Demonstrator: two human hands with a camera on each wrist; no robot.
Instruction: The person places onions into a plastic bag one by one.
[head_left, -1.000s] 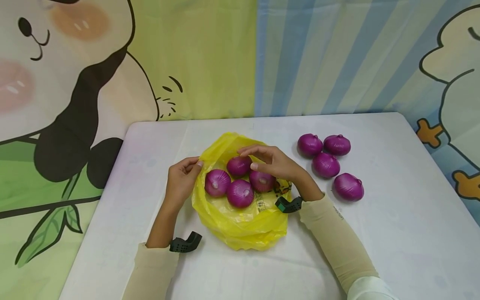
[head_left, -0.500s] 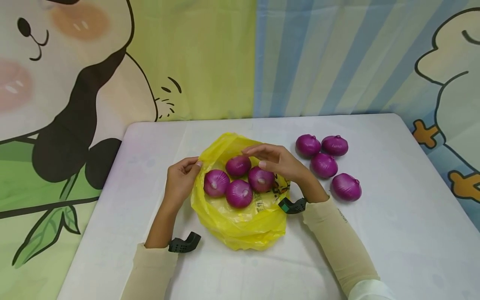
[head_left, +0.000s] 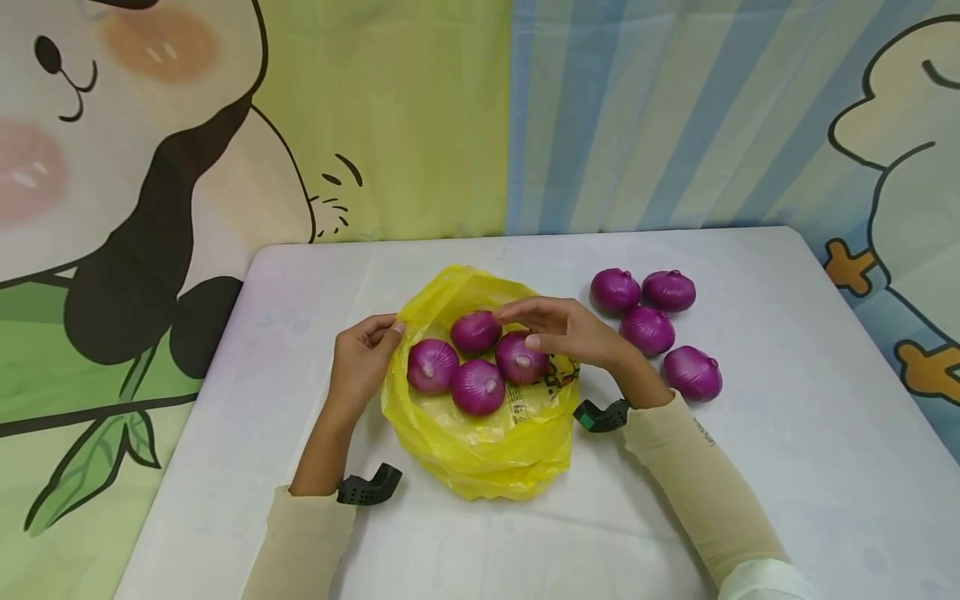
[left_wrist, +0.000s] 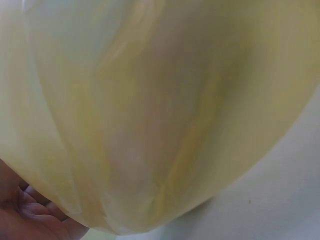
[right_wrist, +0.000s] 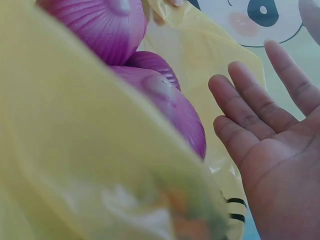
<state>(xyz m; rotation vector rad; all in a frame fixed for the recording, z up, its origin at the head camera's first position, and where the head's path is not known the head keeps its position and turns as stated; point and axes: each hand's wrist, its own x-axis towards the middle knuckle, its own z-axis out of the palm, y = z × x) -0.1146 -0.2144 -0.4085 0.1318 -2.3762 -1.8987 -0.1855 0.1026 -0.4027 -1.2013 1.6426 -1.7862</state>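
A yellow plastic bag [head_left: 480,467] lies open on the table with several purple onions [head_left: 478,387] inside. My left hand [head_left: 360,354] pinches the bag's left rim between thumb and fingers. In the left wrist view the yellow film [left_wrist: 150,125] fills most of the picture, and part of the left hand [left_wrist: 35,215] shows at the lower left. Over the bag's right side hovers my right hand [head_left: 573,332], holding nothing. The right wrist view shows its palm and extended fingers [right_wrist: 250,107] apart from the onions [right_wrist: 170,105].
Several more purple onions [head_left: 648,331] sit on the white table [head_left: 787,400] to the right of the bag, near my right forearm. A cartoon-printed cloth [head_left: 420,125] hangs behind the table's far edge.
My right hand has drawn back to the right and slightly down from above the onions in the bag. My left hand keeps its hold on the rim.
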